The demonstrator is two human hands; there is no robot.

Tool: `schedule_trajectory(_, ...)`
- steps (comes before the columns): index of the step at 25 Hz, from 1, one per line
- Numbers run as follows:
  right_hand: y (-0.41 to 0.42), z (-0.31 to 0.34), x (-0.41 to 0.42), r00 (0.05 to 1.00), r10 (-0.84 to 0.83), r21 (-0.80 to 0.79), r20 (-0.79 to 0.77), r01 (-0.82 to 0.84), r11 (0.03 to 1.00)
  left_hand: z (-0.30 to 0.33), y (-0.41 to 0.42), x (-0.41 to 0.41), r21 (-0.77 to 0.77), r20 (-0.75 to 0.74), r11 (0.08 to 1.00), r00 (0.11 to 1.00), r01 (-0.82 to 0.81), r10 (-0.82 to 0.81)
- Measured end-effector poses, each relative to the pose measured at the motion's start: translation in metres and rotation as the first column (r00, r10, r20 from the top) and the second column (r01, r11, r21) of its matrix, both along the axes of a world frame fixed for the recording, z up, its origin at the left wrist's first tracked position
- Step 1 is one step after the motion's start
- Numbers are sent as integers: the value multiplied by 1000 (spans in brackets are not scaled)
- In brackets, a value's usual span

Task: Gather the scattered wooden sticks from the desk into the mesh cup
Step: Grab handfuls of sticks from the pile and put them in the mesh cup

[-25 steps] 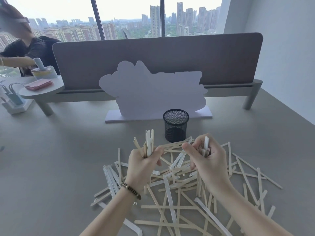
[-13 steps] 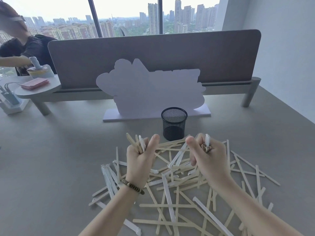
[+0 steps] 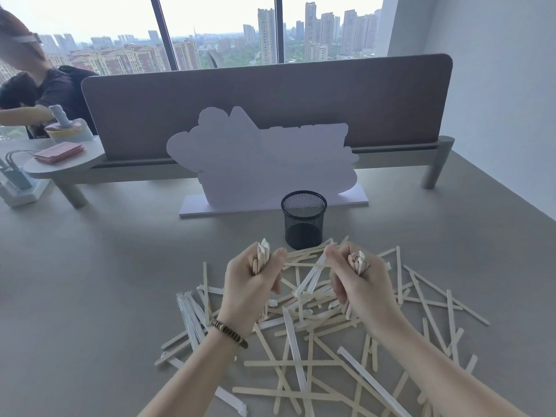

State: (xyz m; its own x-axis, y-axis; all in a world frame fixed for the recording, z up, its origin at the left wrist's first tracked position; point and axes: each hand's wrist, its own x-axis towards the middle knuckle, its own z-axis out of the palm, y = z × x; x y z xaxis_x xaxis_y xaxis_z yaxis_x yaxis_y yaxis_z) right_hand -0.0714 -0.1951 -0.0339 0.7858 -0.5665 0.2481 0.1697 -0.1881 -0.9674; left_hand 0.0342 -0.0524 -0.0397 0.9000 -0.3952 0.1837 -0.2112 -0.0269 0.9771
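Note:
Several pale wooden sticks lie scattered in a loose heap on the grey desk, some in white paper sleeves. The black mesh cup stands upright just behind the heap and looks empty. My left hand grips an upright bundle of sticks whose tips poke out above the fist. My right hand grips a second bundle of sticks, its ends showing at the top of the fist. Both fists hover over the heap, a short way in front of the cup.
A white cut-out board on a flat base stands behind the cup, before a grey divider panel. At the far left sit a person, a round shelf with a pink pad and a white charger box.
Both bundles have slid down through my fists, so less stick shows above them. My hands stay roughly where they were over the heap.

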Motion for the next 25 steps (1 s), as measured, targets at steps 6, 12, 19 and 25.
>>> schedule_trajectory(6,-25,24,9,996,36,306,84,-60,950,20,-1,19,-155,-139,988,990,8,-29)
schedule_trajectory(12,-97,65,65,978,-110,378,174,37,925,61,-29,97,-336,-210,941,976,-27,-47)
schedule_trajectory(19,-114,69,118,997,-69,358,19,58,932,64,-82,130,-235,-265,969,964,-78,13)
schedule_trajectory(25,-111,64,141,990,-18,287,-138,58,956,57,-103,136,-79,-257,995,964,57,-75)
